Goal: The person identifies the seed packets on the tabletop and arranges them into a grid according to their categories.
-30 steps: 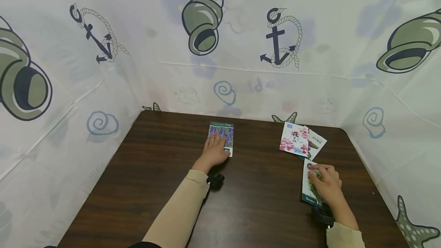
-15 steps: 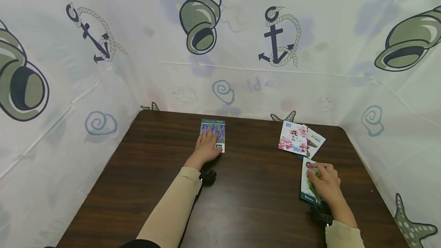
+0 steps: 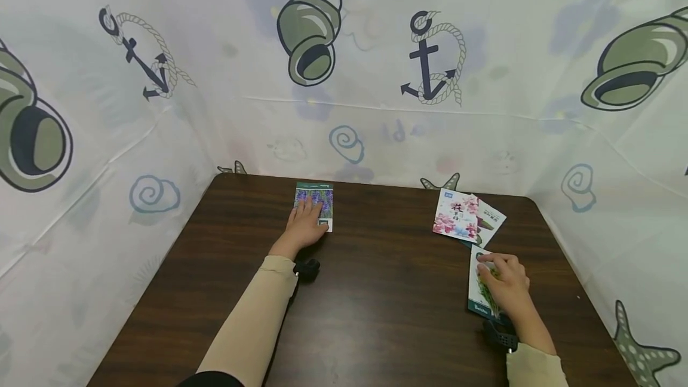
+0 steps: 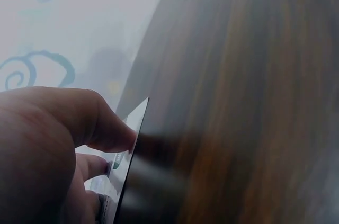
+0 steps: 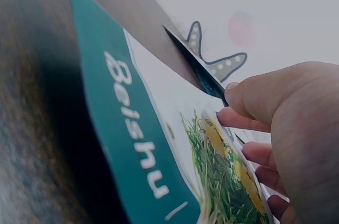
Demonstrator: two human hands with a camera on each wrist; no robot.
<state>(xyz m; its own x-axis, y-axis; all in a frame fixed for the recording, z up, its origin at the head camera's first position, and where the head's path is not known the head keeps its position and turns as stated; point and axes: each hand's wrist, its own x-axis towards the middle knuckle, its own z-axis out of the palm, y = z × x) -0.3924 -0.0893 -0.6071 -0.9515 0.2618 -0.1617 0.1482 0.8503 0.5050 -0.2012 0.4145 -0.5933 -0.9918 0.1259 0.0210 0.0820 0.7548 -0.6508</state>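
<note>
My left hand [image 3: 304,227] lies with extended fingers on a seed packet with purple flowers [image 3: 325,196] near the table's far edge. In the left wrist view its thumb [image 4: 114,131] presses on the packet's white end [image 4: 130,152]. At the right, my right hand [image 3: 507,282] rests with loosely bent fingers over a white and green seed packet [image 3: 476,297]. The right wrist view shows its "Beishu" lettering and leafy plant picture, with the fingertips [image 5: 254,152] along its edge. Just beyond that hand, a pink-blossom packet [image 3: 454,214] partly covers another white packet [image 3: 490,220].
The dark brown wooden table [image 3: 376,291] has rounded far corners. A white cloth [image 3: 387,142] printed with shells, anchors and starfish surrounds its far edge and sides. A black wrist camera [image 3: 307,270] is strapped at the left wrist, another camera [image 3: 501,334] at the right.
My left hand has slid the purple-flower packet to the left along the far side of the table. My right hand and the packets near it have kept their places.
</note>
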